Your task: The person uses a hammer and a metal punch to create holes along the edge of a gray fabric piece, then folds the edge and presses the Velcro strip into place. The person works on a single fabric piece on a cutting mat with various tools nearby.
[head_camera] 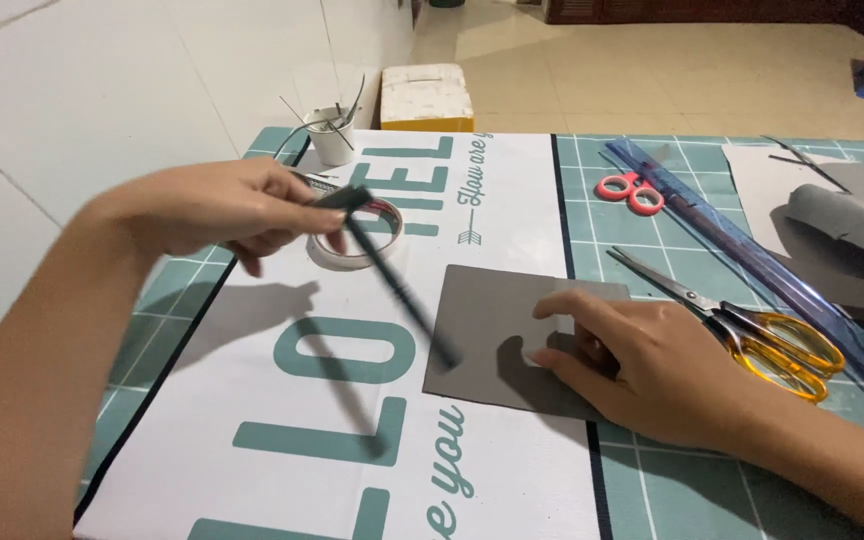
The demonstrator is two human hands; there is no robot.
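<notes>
My left hand (217, 210) pinches the top end of a thin dark grey strip (399, 290), which hangs slanting down to the right and is blurred. Its lower end reaches a grey square sheet (487, 345) lying on the white printed mat. My right hand (642, 365) rests flat on the right part of that sheet, fingers spread and pressing it down. A roll of clear tape (357, 232) lies just behind the strip, close to my left fingers.
Yellow-handled scissors (752, 335) lie right of my right hand, beside a long blue ruler (752, 260) and small red scissors (630, 190). A white cup with thin sticks (332, 135) stands at the back. Grey sheets (842, 225) lie far right on the green cutting mat (672, 500).
</notes>
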